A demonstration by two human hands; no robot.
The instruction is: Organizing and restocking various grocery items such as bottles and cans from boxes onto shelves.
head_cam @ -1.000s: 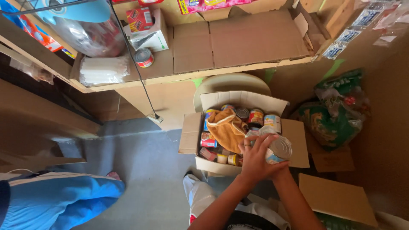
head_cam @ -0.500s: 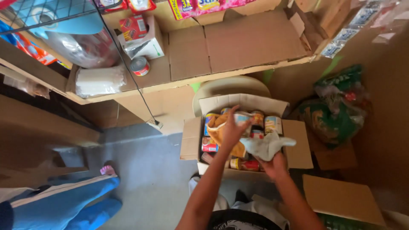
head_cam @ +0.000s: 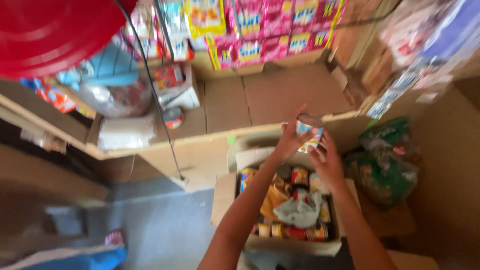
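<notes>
Both hands are lifting a tin can [head_cam: 308, 131] above the open cardboard box [head_cam: 280, 242]: the left hand [head_cam: 289, 141] is gripping it from nine o'clock, the right hand [head_cam: 327, 165] is cupping it from five o'clock.

Reds, pinks and cardboard brown all over this storeroom

The can [head_cam: 310, 131] shows pale blue and white with a silvery top; at six o'clock of it, a tan cardboard box [head_cam: 300, 245] holds red-and-yellow tins, an ochre cloth [head_cam: 276, 196] and a grey-green rag [head_cam: 300, 211]. At twelve o'clock, pink-and-yellow cartons [head_cam: 270, 35]; at ten, a bright red tub [head_cam: 55, 30]; at three, a green patterned bag [head_cam: 387, 165].
</notes>
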